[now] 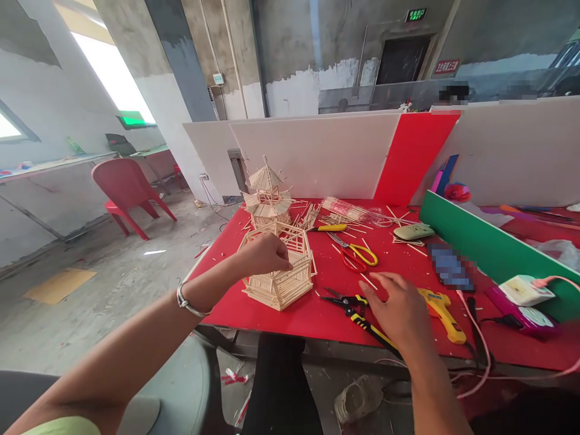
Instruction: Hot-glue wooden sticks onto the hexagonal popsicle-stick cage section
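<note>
"Stick frame: which hand was nearer?"

"The left hand, curled above it; whether it pinched anything couldn't be told. The frame stood left of the right hand, spread loosely, gripping nothing visible."

"Counted?"

"One frame; one tower beyond the left; one scissors, one cutters near the right."

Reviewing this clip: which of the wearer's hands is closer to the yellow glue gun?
The right. The right hand is just left of the yellow glue gun; the left hand is much farther left, at the stick frame.
</note>
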`<action>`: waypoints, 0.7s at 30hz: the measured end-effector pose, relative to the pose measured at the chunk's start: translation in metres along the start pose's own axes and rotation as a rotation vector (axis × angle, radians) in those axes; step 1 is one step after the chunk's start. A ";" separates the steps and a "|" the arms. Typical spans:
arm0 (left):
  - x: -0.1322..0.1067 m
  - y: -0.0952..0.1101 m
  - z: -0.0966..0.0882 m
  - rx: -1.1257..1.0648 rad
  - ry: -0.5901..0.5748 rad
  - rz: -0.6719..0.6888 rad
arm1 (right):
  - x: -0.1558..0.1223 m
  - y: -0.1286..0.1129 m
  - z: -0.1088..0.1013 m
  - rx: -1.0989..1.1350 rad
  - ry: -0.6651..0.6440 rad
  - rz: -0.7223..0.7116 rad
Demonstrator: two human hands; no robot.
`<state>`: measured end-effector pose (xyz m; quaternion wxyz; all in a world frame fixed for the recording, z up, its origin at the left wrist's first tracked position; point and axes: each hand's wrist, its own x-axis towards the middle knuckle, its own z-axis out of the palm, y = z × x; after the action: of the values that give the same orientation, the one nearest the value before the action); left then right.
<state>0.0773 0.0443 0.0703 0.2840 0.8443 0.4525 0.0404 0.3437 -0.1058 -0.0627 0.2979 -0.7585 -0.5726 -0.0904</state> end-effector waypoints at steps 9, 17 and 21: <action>0.000 0.001 0.001 -0.002 0.019 -0.033 | -0.002 -0.042 0.000 0.158 0.015 -0.103; 0.005 0.001 0.001 -0.010 -0.009 -0.035 | -0.005 -0.059 -0.002 0.213 -0.014 -0.144; 0.004 0.002 0.001 -0.031 -0.003 -0.042 | -0.006 -0.060 0.000 0.220 -0.018 -0.156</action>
<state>0.0817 0.0462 0.0698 0.2985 0.8303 0.4689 0.0404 0.2860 -0.1007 -0.0447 0.3663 -0.6750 -0.6390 -0.0433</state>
